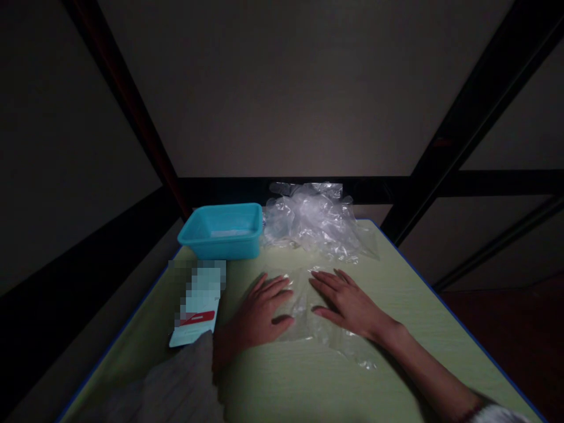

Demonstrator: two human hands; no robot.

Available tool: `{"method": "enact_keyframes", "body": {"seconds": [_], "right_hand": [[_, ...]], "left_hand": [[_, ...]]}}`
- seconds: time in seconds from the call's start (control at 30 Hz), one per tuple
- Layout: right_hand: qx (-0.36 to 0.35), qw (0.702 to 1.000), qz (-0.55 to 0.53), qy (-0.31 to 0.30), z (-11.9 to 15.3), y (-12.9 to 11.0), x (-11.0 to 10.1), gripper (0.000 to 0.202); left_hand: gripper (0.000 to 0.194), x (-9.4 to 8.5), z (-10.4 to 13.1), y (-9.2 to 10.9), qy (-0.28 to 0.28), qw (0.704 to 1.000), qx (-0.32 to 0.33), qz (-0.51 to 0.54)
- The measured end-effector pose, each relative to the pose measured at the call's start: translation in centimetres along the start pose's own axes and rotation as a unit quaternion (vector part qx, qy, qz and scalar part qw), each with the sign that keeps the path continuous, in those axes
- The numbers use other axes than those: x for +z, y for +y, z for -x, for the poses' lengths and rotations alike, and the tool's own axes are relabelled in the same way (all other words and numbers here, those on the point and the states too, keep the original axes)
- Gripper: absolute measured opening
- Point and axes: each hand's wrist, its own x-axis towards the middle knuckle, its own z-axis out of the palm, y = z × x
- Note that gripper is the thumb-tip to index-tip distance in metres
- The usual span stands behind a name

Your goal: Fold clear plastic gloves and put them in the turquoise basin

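A thin clear plastic piece (pixel 302 320) lies spread on the pale green table, somewhat wrinkled. My left hand (pixel 263 311) rests flat on its left part, fingers spread. On its right part lies my right hand (pixel 346 302), palm down with the fingers apart. Behind both hands, at the table's far edge, is a crumpled heap of clear plastic (pixel 315 220). The exact shape of the flat piece is hard to make out under my hands.
A turquoise plastic basket (pixel 227 249) stands at the back left of the table (pixel 423 329), with something pale inside. Nearer on the left lies a phone with a light screen (pixel 194 329), partly pixelated. A wall rises behind the table.
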Motion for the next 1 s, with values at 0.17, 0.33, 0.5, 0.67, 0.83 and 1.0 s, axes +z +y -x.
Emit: {"method": "enact_keyframes", "body": {"seconds": [0.17,0.33,0.5,0.67,0.83,1.0], "right_hand": [[0.017,1.0,0.006,-0.007,0.1,0.4,-0.4,0.048],[0.015,0.999,0.025,0.015,0.1,0.0,-0.9,0.049],[-0.017,0.999,-0.038,0.025,0.0,-0.6,-0.5,0.043],[-0.079,0.996,-0.043,-0.005,0.1,-0.5,-1.0,0.055],[-0.173,0.983,-0.052,-0.034,0.6,-1.5,-1.6,0.046],[-0.234,0.971,0.048,0.003,0.6,-2.2,-0.5,0.017]], "left_hand": [[0.045,0.0,0.4,0.5,0.013,0.999,0.046,0.008],[0.05,0.3,0.7,0.5,0.04,0.997,0.072,-0.013],[0.058,0.5,0.7,0.2,-0.025,0.997,0.071,-0.001],[0.064,0.4,0.7,0.2,-0.076,0.995,0.055,-0.026],[0.056,0.4,0.6,0.2,-0.074,0.994,0.05,-0.055],[0.053,0.5,0.4,0.3,-0.062,0.994,0.04,-0.083]]}}
